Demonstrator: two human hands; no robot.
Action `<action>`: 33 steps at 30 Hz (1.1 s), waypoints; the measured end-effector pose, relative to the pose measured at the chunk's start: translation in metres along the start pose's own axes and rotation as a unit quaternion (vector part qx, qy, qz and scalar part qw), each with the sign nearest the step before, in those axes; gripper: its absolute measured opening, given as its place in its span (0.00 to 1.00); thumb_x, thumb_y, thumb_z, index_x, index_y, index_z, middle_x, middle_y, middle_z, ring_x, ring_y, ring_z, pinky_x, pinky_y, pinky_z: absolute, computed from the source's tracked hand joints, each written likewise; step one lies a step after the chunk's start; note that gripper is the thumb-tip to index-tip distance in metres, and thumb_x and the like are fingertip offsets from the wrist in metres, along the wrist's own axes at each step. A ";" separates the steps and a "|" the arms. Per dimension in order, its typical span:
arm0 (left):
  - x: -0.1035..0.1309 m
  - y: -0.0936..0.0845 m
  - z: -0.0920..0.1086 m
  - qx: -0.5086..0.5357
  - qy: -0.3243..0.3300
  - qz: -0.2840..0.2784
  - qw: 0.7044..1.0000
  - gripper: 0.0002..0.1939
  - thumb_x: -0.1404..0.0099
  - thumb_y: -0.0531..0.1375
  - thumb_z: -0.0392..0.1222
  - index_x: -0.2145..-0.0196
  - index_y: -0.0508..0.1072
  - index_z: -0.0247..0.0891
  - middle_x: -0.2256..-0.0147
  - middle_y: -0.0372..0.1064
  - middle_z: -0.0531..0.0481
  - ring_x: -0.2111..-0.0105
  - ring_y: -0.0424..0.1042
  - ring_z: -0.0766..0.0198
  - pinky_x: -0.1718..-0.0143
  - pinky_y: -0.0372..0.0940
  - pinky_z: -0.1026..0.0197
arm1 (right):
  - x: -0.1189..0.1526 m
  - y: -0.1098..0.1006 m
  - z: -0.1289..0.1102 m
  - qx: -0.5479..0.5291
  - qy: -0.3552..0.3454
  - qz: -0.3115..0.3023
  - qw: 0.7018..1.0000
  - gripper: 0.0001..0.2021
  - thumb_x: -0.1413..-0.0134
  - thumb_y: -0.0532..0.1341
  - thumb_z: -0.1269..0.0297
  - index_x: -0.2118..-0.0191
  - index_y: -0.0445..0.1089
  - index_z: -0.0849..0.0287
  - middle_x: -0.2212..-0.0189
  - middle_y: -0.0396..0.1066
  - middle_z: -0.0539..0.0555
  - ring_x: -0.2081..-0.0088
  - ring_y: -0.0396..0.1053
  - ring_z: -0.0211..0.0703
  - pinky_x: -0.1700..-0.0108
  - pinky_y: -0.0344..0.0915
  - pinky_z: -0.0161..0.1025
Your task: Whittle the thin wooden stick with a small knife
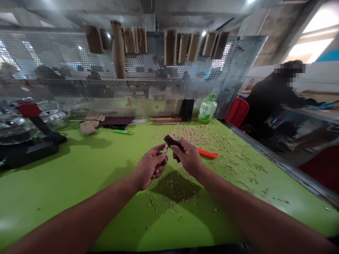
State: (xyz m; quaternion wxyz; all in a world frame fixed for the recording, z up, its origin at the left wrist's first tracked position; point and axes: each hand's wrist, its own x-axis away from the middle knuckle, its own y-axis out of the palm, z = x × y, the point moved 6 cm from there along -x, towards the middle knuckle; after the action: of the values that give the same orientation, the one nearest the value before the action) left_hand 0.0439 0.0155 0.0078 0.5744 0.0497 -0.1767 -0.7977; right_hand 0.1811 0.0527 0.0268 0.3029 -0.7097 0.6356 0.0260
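Note:
Just above the middle of the green table [106, 165], my two hands are close together. My left hand [153, 164] pinches a small pale piece [165, 149] that looks like wood. In my right hand [187, 155] is a dark brown handled tool [172, 141], its thick end pointing up and left. The tool meets or nearly meets the pale piece; its blade is too small to make out. Pale shavings [173, 185] lie on the table below my hands. An orange-red ridged object [208, 153] rests just right of my right hand.
A green-capped bottle [208, 110] and a black upright object [188, 109] stand at the back. More shavings [201, 135] cover the right side. A green object [123, 132] and pale pieces [88, 127] lie back left, near black equipment [29, 153]. A person [275, 91] sits at right.

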 end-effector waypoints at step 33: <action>0.011 -0.003 0.030 0.088 0.076 -0.031 0.993 0.28 0.35 0.56 0.37 0.38 0.58 0.48 0.77 0.54 0.60 0.86 0.46 0.77 0.88 0.42 0.74 | -0.015 -0.027 0.011 0.169 -0.087 0.066 0.980 0.13 0.40 0.56 0.57 0.73 0.62 0.57 0.81 0.63 0.47 0.78 0.58 0.35 0.74 0.52 0.34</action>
State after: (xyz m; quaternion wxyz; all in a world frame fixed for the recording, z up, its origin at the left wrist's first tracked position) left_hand 0.0286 0.0130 0.0360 0.5545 0.1660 -0.2006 -0.7904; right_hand 0.2064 0.0710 0.0351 0.4700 -0.6000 0.6474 0.0001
